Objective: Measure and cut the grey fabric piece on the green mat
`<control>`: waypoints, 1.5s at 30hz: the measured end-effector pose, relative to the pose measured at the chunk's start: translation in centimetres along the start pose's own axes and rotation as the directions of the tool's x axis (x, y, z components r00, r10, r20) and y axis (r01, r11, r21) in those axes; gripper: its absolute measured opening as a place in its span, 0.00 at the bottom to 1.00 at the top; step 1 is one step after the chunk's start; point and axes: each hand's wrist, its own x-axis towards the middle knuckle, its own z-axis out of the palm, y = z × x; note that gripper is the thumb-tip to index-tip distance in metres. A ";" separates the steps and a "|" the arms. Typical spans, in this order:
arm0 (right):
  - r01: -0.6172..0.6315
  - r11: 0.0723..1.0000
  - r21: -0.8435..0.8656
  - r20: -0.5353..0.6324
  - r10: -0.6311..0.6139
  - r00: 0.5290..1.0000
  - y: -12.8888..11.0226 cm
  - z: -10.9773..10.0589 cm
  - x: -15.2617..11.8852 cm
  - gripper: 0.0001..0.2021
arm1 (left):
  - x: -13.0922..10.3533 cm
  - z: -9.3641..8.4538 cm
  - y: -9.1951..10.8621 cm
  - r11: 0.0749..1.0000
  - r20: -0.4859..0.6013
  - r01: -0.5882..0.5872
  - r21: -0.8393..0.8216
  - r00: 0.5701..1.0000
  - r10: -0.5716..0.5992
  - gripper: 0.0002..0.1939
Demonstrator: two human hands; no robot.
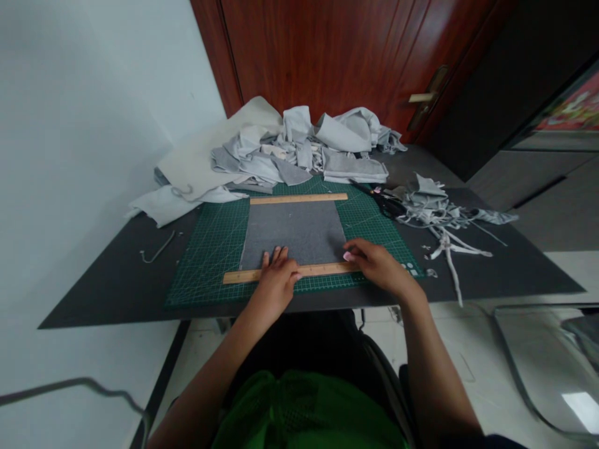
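a wooden ruler (322, 270) is laid flat along the near edge of a grey fabric rectangle (294, 234), its long axis running left to right across the view, the right end sitting slightly farther from the person than the left. it is pressed down by both hands. the left hand (276, 282) is spread over its middle, fingers (279, 254) extended and flat, reaching past the ruler onto the fabric; nothing is grasped by them. the right hand (377, 262) is set on the ruler's right end, fingers curled down onto the wood and the cloth's corner; whether the ruler is pinched or only pressed cannot be told.

the fabric is laid flat on a green cutting mat (210, 249), its sides roughly square to the printed grid. a second wooden ruler (298, 199) is laid along the fabric's far edge, parallel to the near one and well apart from it.

the mat is carried by a dark worktop (116, 274). beyond the mat a heap of pale grey cloth pieces (299, 153) is piled against a red-brown door (337, 56). to the right of the mat, narrow offcut strips (444, 218) are scattered, with dark scissors (386, 202) just beside them at the mat's far right corner. to the left of the mat a thin bent wire (158, 249) is seen on the worktop.
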 end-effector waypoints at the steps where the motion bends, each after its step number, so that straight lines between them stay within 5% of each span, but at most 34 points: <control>1: -0.006 1.000 0.004 0.010 0.006 1.000 -0.4 0.2 0.0 0.07 | 0.0 -0.1 0.1 1.000 0.005 0.007 0.000 1.000 -0.007 0.03; 12: 0.136 0.981 -0.139 0.142 -0.116 0.983 -3.4 3.2 0.3 0.10 | 0.0 -0.5 0.9 0.999 0.049 0.037 0.006 0.998 -0.037 0.10; 22: 0.140 0.970 -0.198 0.172 -0.106 0.979 -3.8 3.4 -0.1 0.10 | -0.9 -0.5 1.4 0.999 -0.150 -0.027 0.028 0.988 0.031 0.09; 29: 0.083 0.983 -0.165 -0.147 -0.108 0.983 -3.4 2.3 -0.6 0.10 | -1.3 -1.1 2.1 0.993 -0.155 -0.050 0.105 0.986 0.065 0.08; 36: -0.017 1.000 -0.003 -0.382 0.015 0.924 -1.4 0.2 -1.3 0.16 | -1.0 -1.8 2.1 0.998 -0.088 -0.055 0.041 0.994 0.058 0.11; 45: -0.012 0.995 -0.103 -0.363 -0.026 0.931 -1.6 -1.4 -1.1 0.10 | 0.6 -0.9 0.4 0.988 -0.069 -0.006 -0.151 0.998 -0.005 0.09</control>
